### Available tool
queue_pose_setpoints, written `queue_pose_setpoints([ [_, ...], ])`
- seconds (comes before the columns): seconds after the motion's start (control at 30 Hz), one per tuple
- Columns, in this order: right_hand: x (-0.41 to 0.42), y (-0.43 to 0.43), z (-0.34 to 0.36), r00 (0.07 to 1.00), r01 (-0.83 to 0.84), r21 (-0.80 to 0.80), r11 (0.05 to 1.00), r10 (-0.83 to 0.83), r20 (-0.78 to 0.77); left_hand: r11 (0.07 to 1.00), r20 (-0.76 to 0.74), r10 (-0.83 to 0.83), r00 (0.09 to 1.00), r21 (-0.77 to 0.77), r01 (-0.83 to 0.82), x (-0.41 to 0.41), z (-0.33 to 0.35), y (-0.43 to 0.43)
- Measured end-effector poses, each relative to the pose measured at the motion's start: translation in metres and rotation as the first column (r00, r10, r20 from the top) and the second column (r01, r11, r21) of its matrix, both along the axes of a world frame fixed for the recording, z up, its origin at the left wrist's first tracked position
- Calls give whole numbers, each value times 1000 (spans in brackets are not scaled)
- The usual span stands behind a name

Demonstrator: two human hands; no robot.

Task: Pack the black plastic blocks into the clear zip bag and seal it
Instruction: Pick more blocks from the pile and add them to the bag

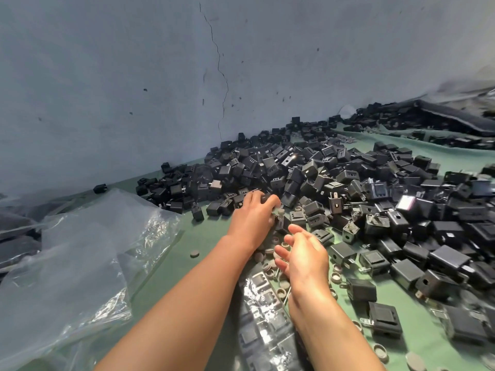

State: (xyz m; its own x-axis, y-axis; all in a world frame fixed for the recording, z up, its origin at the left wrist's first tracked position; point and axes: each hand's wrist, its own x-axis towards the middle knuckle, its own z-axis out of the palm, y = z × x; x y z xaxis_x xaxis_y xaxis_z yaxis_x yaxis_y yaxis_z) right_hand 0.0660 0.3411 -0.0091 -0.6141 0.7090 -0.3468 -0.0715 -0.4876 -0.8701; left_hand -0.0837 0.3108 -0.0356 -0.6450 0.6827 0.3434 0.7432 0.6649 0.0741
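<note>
Packing under way: clear zip bag (263, 317) part-filled, and I judge it unsealed.
My left hand (254, 212) grips blocks (321, 178) at the heap; my right hand (302, 258) is relaxed and open. Plenty of blocks are left to pack.

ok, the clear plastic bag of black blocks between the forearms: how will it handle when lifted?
Probably floppy: the clear plastic bag looks thin and wrinkled. Likely sags under the black plastic blocks packed inside. Its glossy glints suggest it may slip.
</note>
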Motion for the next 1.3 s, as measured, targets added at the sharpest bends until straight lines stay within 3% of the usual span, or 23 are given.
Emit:
queue_pose_setpoints([
  [0.23, 1, 8, 3, 1000, 12, -29, 999, -12, 0, 998, -87, -64, 994, 18, 66, -7, -3, -10],
  [0.3, 2, 12, 2, 1000, 5, -25, 1000, -5, 11, 988, 25, -84, 996, 129, 81, -6, 1, -13],
  [0.33, 2, 12, 2, 1000, -10, 5, 1000, 10, 26, 958, 176, -95, 980, 284, 42, -4, 7, -14],
  [0.37, 3, 12, 1, 998, -35, 72, 997, 32, 52, 873, 395, -144, 907, 482, -72, -1, 15, -15],
  [0.4, 3, 13, -1, 995, -72, 187, 980, 57, 88, 730, 611, -267, 745, 633, -257, 3, 24, -18],
  [0.43, 4, 13, -4, 988, -122, 340, 932, 81, 131, 576, 728, -451, 517, 679, -454, 7, 32, -22],
  [0.47, 4, 15, -8, 977, -184, 501, 846, 102, 187, 459, 720, -625, 303, 652, -603, 11, 37, -28],
  [0.5, 4, 16, -12, 963, -246, 632, 735, 109, 248, 382, 652, -741, 160, 606, -698, 16, 39, -35],
  [0.57, 4, 20, -19, 923, -361, 750, 554, 96, 373, 301, 511, -860, 7, 518, -801, 28, 40, -48],
  [0.67, 2, 22, -28, 854, -495, 747, 444, 90, 513, 297, 443, -893, -81, 443, -846, 46, 42, -63],
  [0.87, -15, 24, -40, 770, -610, 763, 212, -71, 635, 327, 463, -880, -109, 421, -846, 73, 51, -101],
  [0.97, -18, 21, -42, 752, -623, 764, 170, -136, 644, 339, 519, -851, -74, 436, -834, 84, 60, -134],
  [1.17, -8, 7, -27, 778, -569, 779, 262, -135, 614, 316, 709, -684, 170, 498, -808, 109, 93, -232],
  [1.3, -16, 3, -13, 646, -728, 672, 133, -192, 739, 277, 776, -546, 316, 523, -806, 121, 114, -301],
])
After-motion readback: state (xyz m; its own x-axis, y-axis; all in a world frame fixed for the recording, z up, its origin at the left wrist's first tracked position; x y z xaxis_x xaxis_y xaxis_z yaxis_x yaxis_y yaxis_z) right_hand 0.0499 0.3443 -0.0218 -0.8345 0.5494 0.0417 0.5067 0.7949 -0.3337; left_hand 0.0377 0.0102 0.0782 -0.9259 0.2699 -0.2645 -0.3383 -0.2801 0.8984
